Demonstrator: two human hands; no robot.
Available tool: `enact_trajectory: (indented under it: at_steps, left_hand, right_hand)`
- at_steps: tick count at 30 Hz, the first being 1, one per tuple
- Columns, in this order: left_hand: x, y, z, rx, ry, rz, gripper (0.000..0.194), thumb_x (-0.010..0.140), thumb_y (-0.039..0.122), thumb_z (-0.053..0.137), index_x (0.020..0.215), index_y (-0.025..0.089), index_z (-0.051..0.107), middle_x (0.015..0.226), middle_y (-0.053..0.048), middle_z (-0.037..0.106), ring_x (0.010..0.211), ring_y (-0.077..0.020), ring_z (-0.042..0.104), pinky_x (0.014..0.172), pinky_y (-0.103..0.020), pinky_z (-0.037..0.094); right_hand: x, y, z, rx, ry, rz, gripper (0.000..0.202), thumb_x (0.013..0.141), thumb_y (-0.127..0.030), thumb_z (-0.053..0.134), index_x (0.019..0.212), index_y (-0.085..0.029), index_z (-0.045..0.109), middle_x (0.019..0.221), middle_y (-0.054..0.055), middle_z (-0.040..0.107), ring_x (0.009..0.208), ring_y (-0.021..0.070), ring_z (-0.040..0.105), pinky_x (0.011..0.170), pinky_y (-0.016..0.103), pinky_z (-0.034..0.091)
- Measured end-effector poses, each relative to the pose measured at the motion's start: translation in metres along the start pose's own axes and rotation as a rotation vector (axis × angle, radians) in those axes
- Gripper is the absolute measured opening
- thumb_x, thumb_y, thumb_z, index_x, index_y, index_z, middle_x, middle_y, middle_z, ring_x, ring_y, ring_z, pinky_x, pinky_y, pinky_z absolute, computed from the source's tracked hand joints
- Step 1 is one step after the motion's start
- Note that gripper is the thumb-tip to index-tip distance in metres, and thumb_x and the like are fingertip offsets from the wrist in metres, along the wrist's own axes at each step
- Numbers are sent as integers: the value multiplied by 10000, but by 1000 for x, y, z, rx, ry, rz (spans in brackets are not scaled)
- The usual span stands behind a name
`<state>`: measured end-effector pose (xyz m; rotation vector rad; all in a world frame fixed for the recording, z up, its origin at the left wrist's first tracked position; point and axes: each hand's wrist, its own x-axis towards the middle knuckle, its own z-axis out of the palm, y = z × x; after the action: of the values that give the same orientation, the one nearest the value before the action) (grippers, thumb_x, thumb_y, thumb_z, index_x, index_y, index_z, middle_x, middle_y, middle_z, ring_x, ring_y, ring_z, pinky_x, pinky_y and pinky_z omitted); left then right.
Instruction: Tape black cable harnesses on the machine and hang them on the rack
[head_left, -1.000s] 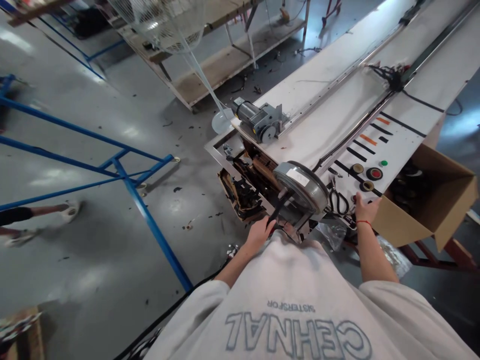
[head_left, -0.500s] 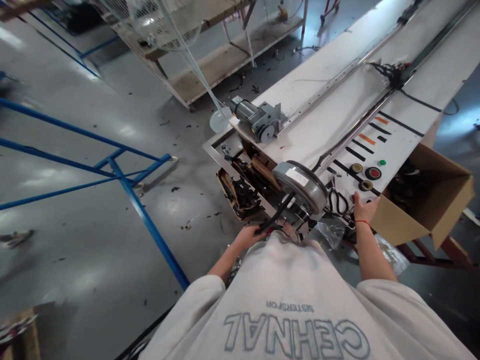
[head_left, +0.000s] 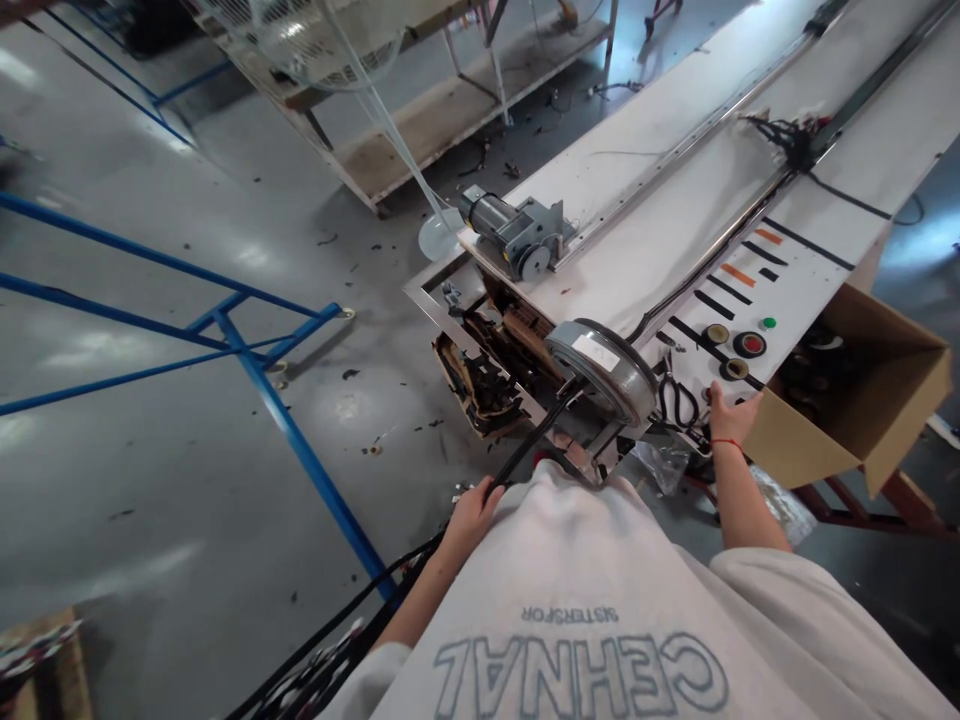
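Plainly, a black cable [head_left: 529,447] is gripped by the left hand [head_left: 472,510], whose fingers are curled around it close to the front of the white shirt [head_left: 585,560]. From that hand the cable is stretched slantwise up to the near face of a grey wheel [head_left: 621,380]; whether it is passed through the wheel cannot be told. The wheel is marked with a white label [head_left: 595,350] and is held at the near end of a long white worktop [head_left: 645,240].

The right hand [head_left: 735,418], banded at the wrist with a red cord [head_left: 727,442], is rested on the worktop's edge, well apart from the left. Its fingertips are bent together at the surface; whether anything is pinched or pressed beneath them cannot be told. Just beside it, black-handled scissors [head_left: 677,402] are laid, and a cardboard box [head_left: 810,430] is placed on its other side. Beyond the hand, 2 tan-centred discs [head_left: 717,334], a red button [head_left: 751,344] and a green button [head_left: 769,322] are seen, followed by 2 orange strips [head_left: 739,275] set among black strips [head_left: 733,290].

Farther off, a grey motor [head_left: 499,220] is seated at the worktop's corner. At the lower left, a tangle of dark cables [head_left: 330,660] is partly hidden by the left arm.
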<state>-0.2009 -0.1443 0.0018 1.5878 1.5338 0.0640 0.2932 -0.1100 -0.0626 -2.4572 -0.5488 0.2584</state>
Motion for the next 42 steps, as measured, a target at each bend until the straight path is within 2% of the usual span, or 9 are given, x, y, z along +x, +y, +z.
enact_trajectory:
  at_steps: [5, 10, 16, 20, 27, 32, 36, 38, 42]
  left_hand:
    - [-4, 0, 4, -35, 2, 1, 397, 879, 513, 363, 873, 181, 581, 785, -82, 677, 770, -243, 633, 727, -332, 455]
    - [-1, 8, 7, -33, -26, 28, 356, 891, 484, 386, 882, 191, 587, 819, -80, 693, 777, -231, 636, 736, -315, 454]
    - [24, 20, 14, -20, 32, 132, 380, 937, 460, 328, 874, 177, 575, 732, -63, 661, 702, -214, 626, 675, -297, 445]
    - [41, 30, 19, -7, 59, 188, 356, 961, 421, 332, 920, 168, 578, 774, -84, 679, 734, -219, 648, 681, -294, 452]
    - [67, 57, 22, 101, 80, 175, 275, 988, 353, 369, 910, 180, 568, 799, -74, 677, 777, -211, 663, 706, -275, 448]
    - [82, 72, 27, 147, 109, 224, 322, 1004, 380, 343, 917, 174, 575, 825, -86, 676, 813, -214, 662, 723, -276, 456]
    - [94, 79, 27, 53, 96, 253, 364, 982, 440, 382, 958, 158, 611, 817, -83, 682, 789, -218, 650, 726, -293, 460]
    - [103, 76, 27, -29, 8, 263, 386, 927, 498, 471, 907, 153, 643, 777, -55, 678, 755, -200, 632, 704, -276, 454]
    - [125, 47, 27, -22, -456, 234, 388, 729, 532, 673, 636, 157, 639, 576, -3, 595, 599, -154, 545, 592, -242, 416]
  right_hand:
    - [-2, -3, -2, -19, -17, -13, 1010, 804, -597, 597, 1463, 67, 216, 1456, 335, 332, 1352, 415, 332, 1125, 500, 255]
    - [-2, -2, -1, -9, -13, 3, 1056, 775, -631, 599, 1457, 84, 225, 1464, 350, 313, 1372, 421, 315, 1131, 502, 252]
    - [-1, -1, 0, 11, 0, 24, 1088, 743, -634, 630, 1474, 64, 228, 1444, 348, 351, 1352, 442, 344, 1108, 558, 273]
    - [-1, 1, 1, 40, 12, 0, 1109, 734, -677, 614, 1471, 63, 242, 1462, 340, 331, 1367, 428, 325, 1114, 551, 269]
    - [1, 4, 3, 31, 25, -5, 1150, 706, -723, 599, 1464, 74, 262, 1437, 347, 363, 1348, 437, 346, 1101, 552, 285]
    - [2, 8, 5, 24, 22, -11, 1158, 717, -759, 556, 1465, 70, 250, 1450, 347, 337, 1361, 437, 324, 1108, 552, 276]
    - [2, 7, 5, 22, 30, -19, 1154, 725, -750, 544, 1458, 95, 256, 1451, 359, 330, 1367, 437, 314, 1115, 547, 266]
    - [1, 6, 5, 18, 31, -21, 1151, 728, -740, 545, 1451, 110, 261, 1447, 368, 329, 1367, 439, 315, 1111, 545, 272]
    - [1, 3, 4, 3, 23, -17, 1121, 742, -726, 545, 1443, 105, 270, 1436, 376, 338, 1356, 449, 330, 1098, 567, 281]
